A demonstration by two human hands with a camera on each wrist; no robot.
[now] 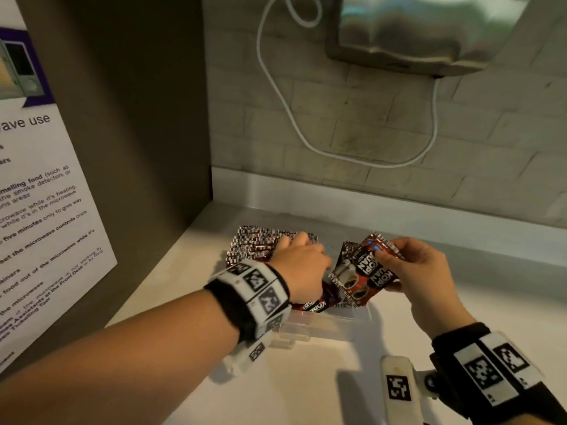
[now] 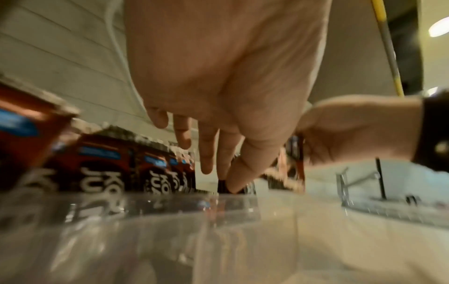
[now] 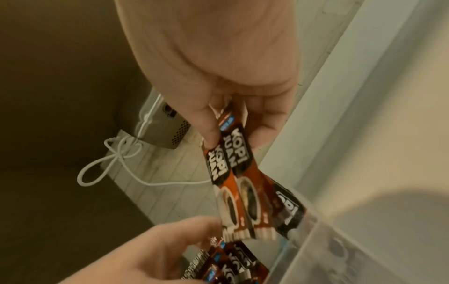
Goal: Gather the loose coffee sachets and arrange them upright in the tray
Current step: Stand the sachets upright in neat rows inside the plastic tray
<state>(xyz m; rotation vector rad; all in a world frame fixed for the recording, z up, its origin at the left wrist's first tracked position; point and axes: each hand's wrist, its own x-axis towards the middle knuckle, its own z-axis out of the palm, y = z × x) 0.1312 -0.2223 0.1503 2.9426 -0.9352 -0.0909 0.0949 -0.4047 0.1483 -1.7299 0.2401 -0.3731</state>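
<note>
Red-and-black "Kopi Juan" sachets stand as a row (image 1: 260, 246) in a clear plastic tray (image 1: 306, 325) on the white counter. My left hand (image 1: 306, 250) lies over the row's right end with straight fingers; in the left wrist view its thumb tip touches a sachet edge beside the row (image 2: 104, 167) behind the tray wall (image 2: 170, 221). One sachet (image 1: 313, 305) leans under that wrist. My right hand (image 1: 388, 268) pinches a few sachets (image 1: 359, 280) just right of the row, above the tray. The right wrist view shows thumb and fingers gripping their tops (image 3: 243, 192).
A brown side panel with a microwave notice (image 1: 46, 210) closes off the left. On the tiled back wall hang a metal appliance (image 1: 423, 35) and a looping white cable (image 1: 285, 111). A raised ledge (image 1: 399, 210) runs along the counter's back edge.
</note>
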